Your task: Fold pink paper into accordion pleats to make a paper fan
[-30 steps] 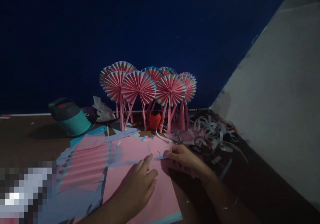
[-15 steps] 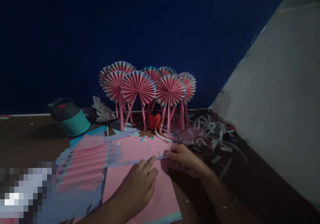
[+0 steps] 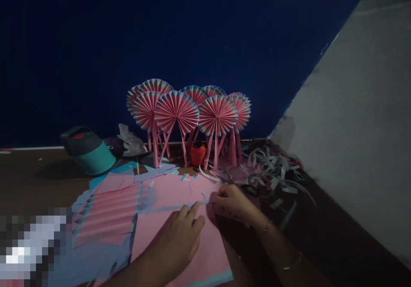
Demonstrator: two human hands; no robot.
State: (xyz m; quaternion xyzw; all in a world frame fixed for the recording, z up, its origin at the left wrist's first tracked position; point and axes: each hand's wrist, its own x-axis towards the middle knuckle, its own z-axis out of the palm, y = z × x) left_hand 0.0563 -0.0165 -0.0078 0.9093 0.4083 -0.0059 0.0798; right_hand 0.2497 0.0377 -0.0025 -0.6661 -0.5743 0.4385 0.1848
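Observation:
A pink sheet of paper [image 3: 183, 235] with a pale blue far strip and a blue-green near edge lies in front of me. My left hand [image 3: 184, 238] rests on it from above, index finger stretched out to the pale strip [image 3: 180, 206] and the other fingers loosely bent. At the right end of that strip, my right hand [image 3: 233, 199] pinches the paper between thumb and fingers. To the left is a pleated pink sheet [image 3: 107, 210] with blue-green ends. Another pink sheet [image 3: 173, 188] lies just beyond my hands.
Several round pleated paper fans [image 3: 176, 113] stand at the back wall on pink legs. A red thread spool [image 3: 198, 154] sits among them. Dark-handled scissors [image 3: 249, 189] and curled paper strips [image 3: 272, 163] lie at right. A teal and black container [image 3: 90, 150] stands left.
My left hand has shifted very slightly to the right along the strip. The right hand keeps its pinch in nearly the same place.

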